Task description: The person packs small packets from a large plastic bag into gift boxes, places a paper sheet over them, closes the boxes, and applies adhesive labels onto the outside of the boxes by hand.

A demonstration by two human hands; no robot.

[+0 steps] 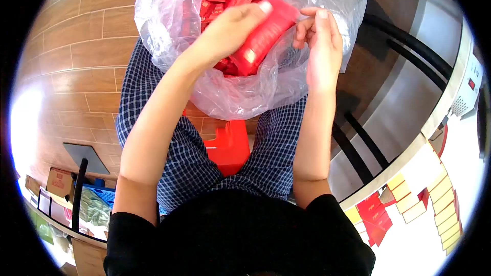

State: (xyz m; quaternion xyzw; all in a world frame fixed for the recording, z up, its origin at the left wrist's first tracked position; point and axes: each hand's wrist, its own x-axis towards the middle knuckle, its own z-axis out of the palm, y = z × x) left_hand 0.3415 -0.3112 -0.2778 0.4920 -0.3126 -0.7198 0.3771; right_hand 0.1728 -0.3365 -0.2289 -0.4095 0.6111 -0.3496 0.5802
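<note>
My left hand (230,28) is closed around a flat, shiny red packet (268,33) with pale printing, its thumb on top near the upper edge. The packet is tilted over the mouth of a large clear plastic bag (230,94). Just right of the packet's upper corner, my right hand (322,46) has its fingers curled in with the thumb against them. Whatever it may be pinching is too small or too transparent to make out. Inside the bag lie several more red packets (217,7), partly hidden by my left hand and the held packet.
Below the bag, a red plastic stool (230,148) shows between my knees. On the right, a white table (409,245) carries rows of yellow boxes (445,207) and red packets (373,217). Black metal legs (409,46) stand under it. A cardboard box (60,184) is at lower left.
</note>
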